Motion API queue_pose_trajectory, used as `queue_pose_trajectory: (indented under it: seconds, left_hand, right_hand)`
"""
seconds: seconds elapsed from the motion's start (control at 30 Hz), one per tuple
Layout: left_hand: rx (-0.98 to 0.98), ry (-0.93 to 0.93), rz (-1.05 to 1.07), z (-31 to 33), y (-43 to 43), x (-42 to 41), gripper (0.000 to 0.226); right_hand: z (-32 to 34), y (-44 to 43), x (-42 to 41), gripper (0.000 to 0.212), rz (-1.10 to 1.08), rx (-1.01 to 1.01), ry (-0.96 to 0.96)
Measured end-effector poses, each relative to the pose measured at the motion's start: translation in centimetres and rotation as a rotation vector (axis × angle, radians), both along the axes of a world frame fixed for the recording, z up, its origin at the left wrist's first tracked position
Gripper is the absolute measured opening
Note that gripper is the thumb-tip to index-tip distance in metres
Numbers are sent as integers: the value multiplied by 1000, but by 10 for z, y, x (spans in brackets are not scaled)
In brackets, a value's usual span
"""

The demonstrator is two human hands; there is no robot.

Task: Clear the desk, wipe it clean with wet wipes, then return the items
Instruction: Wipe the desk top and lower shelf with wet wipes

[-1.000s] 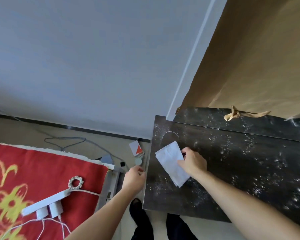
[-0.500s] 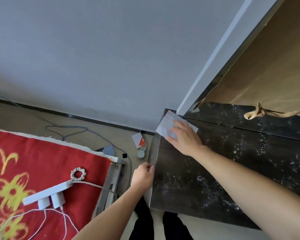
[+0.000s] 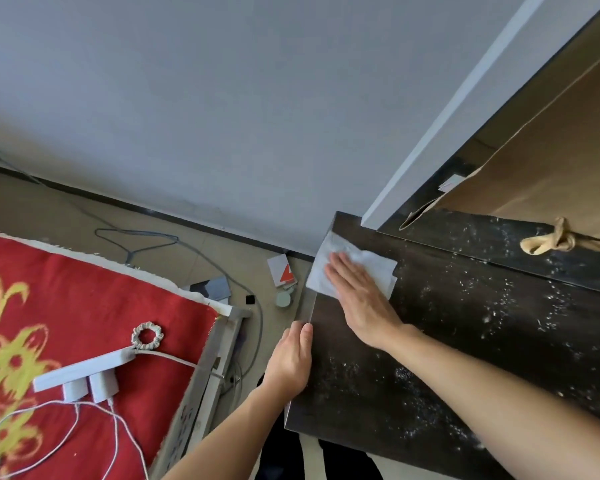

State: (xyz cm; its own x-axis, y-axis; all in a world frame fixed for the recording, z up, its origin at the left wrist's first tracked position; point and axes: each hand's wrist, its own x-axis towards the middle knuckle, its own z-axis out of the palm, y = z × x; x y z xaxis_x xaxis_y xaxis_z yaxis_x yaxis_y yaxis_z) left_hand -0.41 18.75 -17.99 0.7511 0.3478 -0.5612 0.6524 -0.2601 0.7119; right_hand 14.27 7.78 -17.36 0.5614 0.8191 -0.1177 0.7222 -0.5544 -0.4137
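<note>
A dark wooden desk [image 3: 430,341] fills the right half of the view, speckled with white dust. A white wet wipe [image 3: 368,261] lies spread at the desk's far left corner. My right hand [image 3: 357,292] presses flat on the wipe with straight fingers. My left hand [image 3: 291,358] grips the desk's left edge, its thumb on top of the desk.
A brown paper bag [image 3: 551,150] with a knotted handle [image 3: 548,240] stands at the back of the desk. A bed with a red patterned cover [image 3: 84,306] at the left carries a white power strip [image 3: 84,368], chargers and a hair tie [image 3: 147,336]. Cables and small boxes lie on the floor between.
My right hand slid the wipe from the desk's left middle up into the far left corner and flattened on it. My left hand moved onto the desk's left edge.
</note>
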Motion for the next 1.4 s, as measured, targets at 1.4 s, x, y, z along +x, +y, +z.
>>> queue_pose_trajectory:
  seconds: [1.4]
  left_hand:
    - [67, 261, 78, 21, -10, 16, 52]
  right_hand:
    - [0, -74, 68, 65, -217, 73, -18]
